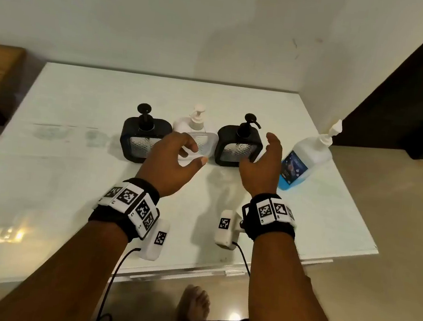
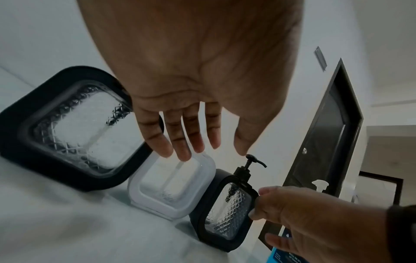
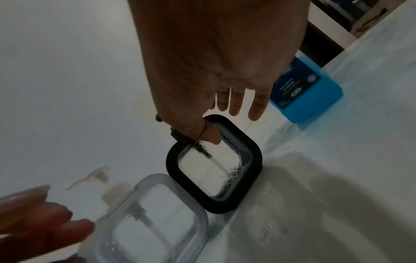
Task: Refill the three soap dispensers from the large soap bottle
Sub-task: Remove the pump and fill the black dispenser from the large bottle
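- White tabletop (image 1: 72,171) carries three soap dispensers in a row, all upright, pumps on: left black dispenser (image 1: 143,139), white dispenser (image 1: 197,135) in the middle, right black dispenser (image 1: 238,147). White one sits touching or nearly touching both neighbours (can't tell which).
- Large soap bottle (image 1: 302,162) stands right of the row, near the table's right edge, apart from the right black dispenser. Blue liquid in the lower part, blue label, white pump on top.
- Left hand (image 1: 173,161) hovers in front of the white dispenser, fingers spread and slightly bent, holding nothing.
- Right hand (image 1: 262,166) hovers at the right black dispenser, between it and the large bottle, fingers loose and apart, nothing gripped. Thumb overlaps the dispenser's face in the right wrist view; contact unclear.
- Both wrists wear black bands with marker tags.
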A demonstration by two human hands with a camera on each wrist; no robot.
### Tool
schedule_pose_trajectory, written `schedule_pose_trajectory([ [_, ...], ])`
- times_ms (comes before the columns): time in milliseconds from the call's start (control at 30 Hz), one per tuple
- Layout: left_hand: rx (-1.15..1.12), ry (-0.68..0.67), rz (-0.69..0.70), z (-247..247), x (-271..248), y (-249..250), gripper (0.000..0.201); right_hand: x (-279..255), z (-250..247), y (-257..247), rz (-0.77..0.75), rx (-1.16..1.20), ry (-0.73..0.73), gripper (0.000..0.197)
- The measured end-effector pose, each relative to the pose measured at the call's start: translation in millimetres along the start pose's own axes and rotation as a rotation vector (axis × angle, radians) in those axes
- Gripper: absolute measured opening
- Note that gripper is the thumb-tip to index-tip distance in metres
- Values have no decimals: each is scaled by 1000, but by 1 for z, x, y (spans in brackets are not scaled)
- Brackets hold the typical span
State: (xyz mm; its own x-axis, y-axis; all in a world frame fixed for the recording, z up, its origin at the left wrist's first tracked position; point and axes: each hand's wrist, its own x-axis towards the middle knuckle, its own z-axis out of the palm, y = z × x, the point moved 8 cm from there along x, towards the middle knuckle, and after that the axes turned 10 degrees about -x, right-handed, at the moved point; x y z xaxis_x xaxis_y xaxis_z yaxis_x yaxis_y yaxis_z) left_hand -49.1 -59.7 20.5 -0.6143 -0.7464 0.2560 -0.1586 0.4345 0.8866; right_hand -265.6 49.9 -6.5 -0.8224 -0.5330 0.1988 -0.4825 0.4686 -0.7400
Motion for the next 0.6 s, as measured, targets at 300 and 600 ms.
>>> schedule_pose_trajectory([
  [300,4,8,-61,1,1,-9,26,2,14,-6,7,33,-95,80],
  [600,-9,-18,-42,9,1,-6,26,7,14,8,34,-85,-125,88],
])
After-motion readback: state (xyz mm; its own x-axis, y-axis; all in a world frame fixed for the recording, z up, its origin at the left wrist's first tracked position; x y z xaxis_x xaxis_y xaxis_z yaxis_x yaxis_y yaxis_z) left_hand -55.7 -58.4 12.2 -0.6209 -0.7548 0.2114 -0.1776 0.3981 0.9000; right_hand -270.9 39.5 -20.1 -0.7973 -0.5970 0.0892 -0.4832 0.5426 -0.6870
